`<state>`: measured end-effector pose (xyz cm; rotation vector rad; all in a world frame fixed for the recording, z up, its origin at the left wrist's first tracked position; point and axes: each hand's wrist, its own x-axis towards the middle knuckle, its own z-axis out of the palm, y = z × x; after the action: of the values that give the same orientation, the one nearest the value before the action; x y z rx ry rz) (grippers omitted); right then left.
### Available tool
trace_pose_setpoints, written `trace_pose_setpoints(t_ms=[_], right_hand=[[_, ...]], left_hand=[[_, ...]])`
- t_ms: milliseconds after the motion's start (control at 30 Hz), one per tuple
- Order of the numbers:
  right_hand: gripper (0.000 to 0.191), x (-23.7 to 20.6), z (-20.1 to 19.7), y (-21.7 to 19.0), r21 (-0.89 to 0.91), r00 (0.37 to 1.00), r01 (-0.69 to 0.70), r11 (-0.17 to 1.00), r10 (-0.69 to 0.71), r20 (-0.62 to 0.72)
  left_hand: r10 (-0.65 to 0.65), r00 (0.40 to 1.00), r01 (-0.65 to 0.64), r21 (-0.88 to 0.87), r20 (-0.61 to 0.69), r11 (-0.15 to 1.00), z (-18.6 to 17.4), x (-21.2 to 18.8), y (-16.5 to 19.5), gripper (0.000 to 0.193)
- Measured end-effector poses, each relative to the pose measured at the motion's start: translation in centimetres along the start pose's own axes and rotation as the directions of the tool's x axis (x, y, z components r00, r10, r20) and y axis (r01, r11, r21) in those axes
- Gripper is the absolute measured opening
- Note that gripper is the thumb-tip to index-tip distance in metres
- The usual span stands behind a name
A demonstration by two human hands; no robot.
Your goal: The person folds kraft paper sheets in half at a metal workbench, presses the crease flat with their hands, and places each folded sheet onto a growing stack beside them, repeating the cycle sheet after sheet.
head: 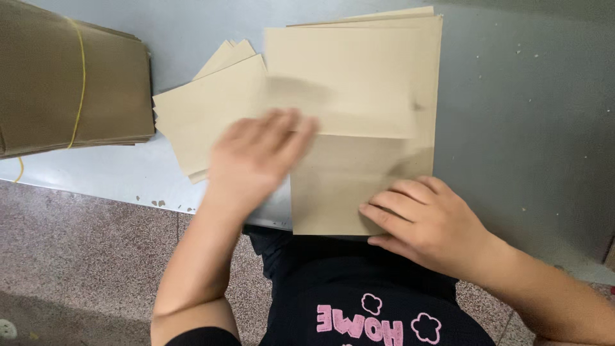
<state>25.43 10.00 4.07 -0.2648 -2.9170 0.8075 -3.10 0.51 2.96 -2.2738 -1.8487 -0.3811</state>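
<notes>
A stack of tan paper sheets point(359, 77) lies on the grey table point(525, 115) in front of me, its top sheet folded over so a flap edge runs across the middle. My left hand point(256, 157), blurred with motion, lies flat with fingers spread over the fold's left end. My right hand point(423, 221) presses flat on the lower right part of the folded sheet point(333, 192), near the table's front edge. Neither hand grips anything.
A smaller pile of folded tan sheets point(205, 109) sits left of the stack. A thick bundle of brown paper point(70, 77) tied with a yellow band lies at the far left. Speckled floor shows below the table edge.
</notes>
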Motion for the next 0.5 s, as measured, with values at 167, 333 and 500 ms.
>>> trace_pose_setpoints(t_ms=[167,333,500], right_hand=[[0.049,0.3,-0.7,0.7,0.155,0.999,-0.042,0.987,0.04,0.014],[0.041,0.7,-0.7,1.2,0.215,0.997,-0.068,0.974,0.06,0.047],[0.028,0.4,-0.2,1.1,0.177,0.999,-0.053,0.983,0.053,0.002]], left_hand=[[-0.371,0.929,0.371,-0.003,0.004,0.929,-1.2,-5.5,-2.5,0.025],[-0.523,0.829,0.527,0.035,0.199,0.849,-0.8,-8.0,-2.2,0.024],[-0.389,0.899,0.406,-0.046,0.2,0.913,-2.8,-5.6,0.0,0.036]])
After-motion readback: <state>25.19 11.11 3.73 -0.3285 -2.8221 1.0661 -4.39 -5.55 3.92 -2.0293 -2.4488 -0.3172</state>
